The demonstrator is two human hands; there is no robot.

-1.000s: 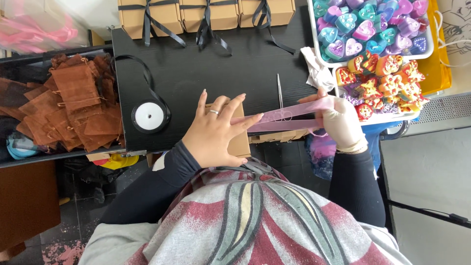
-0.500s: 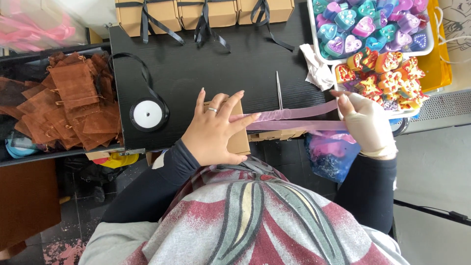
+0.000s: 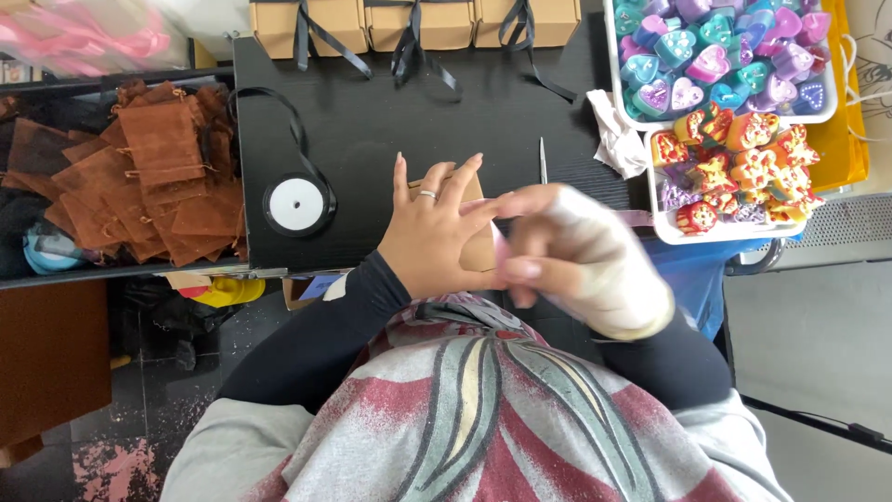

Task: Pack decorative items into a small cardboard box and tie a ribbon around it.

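The left hand (image 3: 429, 232) lies flat on a small brown cardboard box (image 3: 476, 244), fingers spread and pressing it down on the black table (image 3: 372, 121); a ring shows on one finger. The box sits at the near edge of the table, just right of the white ribbon spool (image 3: 297, 205). The right hand (image 3: 567, 256) is blurred; its fingers are curled and pinch a pink ribbon (image 3: 500, 246) right beside the box, touching the left hand's fingertips. A bit of the same ribbon shows farther right of the box, by the tray edge.

Black ribbon trails from the spool toward the far side of the table, where three brown boxes tied with black ribbon (image 3: 409, 23) stand in a row. A thin pair of scissors (image 3: 543, 160) lies just beyond the box. A crumpled white cloth (image 3: 618, 139) lies to the right of the box, beside a white tray of red and orange figures (image 3: 734, 167); beyond that tray is a tray of heart-shaped pieces (image 3: 715, 51) in blue, purple and pink. To the left of the spool, off the table, brown mesh pouches (image 3: 153, 177) lie heaped.
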